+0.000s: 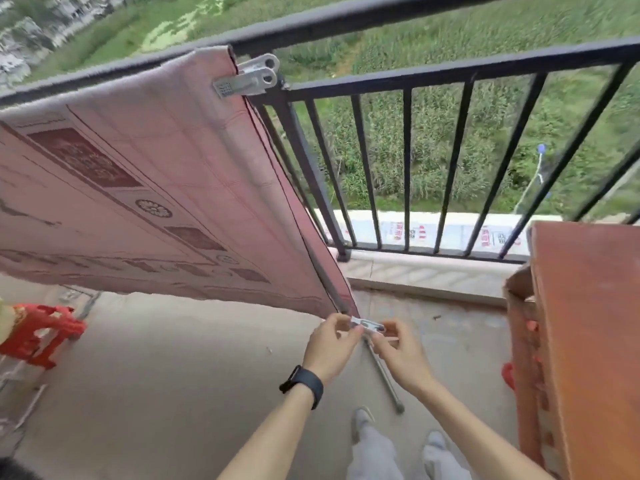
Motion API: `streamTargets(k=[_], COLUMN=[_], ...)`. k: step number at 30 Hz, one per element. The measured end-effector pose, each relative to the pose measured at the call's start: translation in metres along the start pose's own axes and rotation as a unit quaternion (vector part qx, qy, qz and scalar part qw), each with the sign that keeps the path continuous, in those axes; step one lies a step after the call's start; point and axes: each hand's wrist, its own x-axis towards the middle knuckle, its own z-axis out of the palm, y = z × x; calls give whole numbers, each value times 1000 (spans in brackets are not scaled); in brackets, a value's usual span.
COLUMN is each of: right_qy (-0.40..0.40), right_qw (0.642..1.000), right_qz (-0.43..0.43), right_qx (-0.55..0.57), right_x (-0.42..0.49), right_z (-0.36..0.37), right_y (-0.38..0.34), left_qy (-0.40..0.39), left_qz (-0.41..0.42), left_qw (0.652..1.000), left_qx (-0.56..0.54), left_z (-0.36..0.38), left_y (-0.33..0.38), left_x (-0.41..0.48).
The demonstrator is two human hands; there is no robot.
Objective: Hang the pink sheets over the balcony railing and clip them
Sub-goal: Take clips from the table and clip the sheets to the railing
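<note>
A pink patterned sheet hangs over the black balcony railing on the left. A large grey clip holds its top right corner at the rail. At the sheet's lower right corner, both hands meet on a small grey clip. My left hand, with a black band on the wrist, pinches the clip's left end beside the sheet's corner. My right hand pinches the clip's right end.
A red plastic stool stands on the floor at the left. An orange-brown cabinet fills the right side. A metal rod lies on the floor under my hands. My feet are below. Fields lie far below the railing.
</note>
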Motion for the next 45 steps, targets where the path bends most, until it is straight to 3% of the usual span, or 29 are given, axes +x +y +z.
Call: streamTargets(k=[1, 2, 4, 6, 9, 12, 13, 16, 18, 21, 26, 29, 32, 36, 41, 45], right_qy=[8, 21, 46, 67, 99, 127, 134, 136, 127, 74, -9, 1, 45, 60, 104, 136], right_qw=[1000, 999, 996, 993, 988, 976, 971, 961, 952, 933, 844, 788, 745, 765, 784, 848], right_qz=[18, 36, 68, 92, 116, 146, 155, 173, 199, 258, 340, 370, 363, 367, 337, 258], right_qx=[-9, -16, -28, -17, 20, 99, 121, 165, 193, 240, 415, 491, 557, 526, 510, 442], right_x=[2, 4, 6, 10, 20, 35, 42, 63, 78, 112, 170, 202, 221, 223, 213, 236], right_z=[2, 3, 5, 9, 16, 26, 30, 44, 57, 84, 132, 152, 159, 159, 166, 161], right_y=[8, 14, 24, 33, 47, 57, 62, 73, 74, 86, 95, 89, 87, 106, 136, 133], left_qy=[1, -1, -20, -54, -73, -98, -122, -195, -237, -252, -263, -264, -235, -209, -259, -281], left_qz=[63, 137, 291, 393, 391, 361, 356, 374, 385, 385, 342, 343, 352, 281, 196, 200], left_qw=[981, 930, 786, 630, 460, 374, 372, 416, 411, 436, 496, 495, 461, 512, 495, 494], left_qx=[183, 341, 545, 668, 794, 848, 849, 806, 792, 773, 754, 754, 780, 784, 806, 798], left_z=[-5, -11, -21, -27, -26, -23, -23, -23, -22, -18, -10, -10, -4, 27, 77, 98], left_y=[-9, -13, -16, -8, 3, 15, 19, 32, 43, 54, 65, 62, 40, 18, -13, -29], left_x=[12, 27, 60, 94, 141, 164, 166, 165, 163, 162, 166, 172, 190, 223, 245, 256])
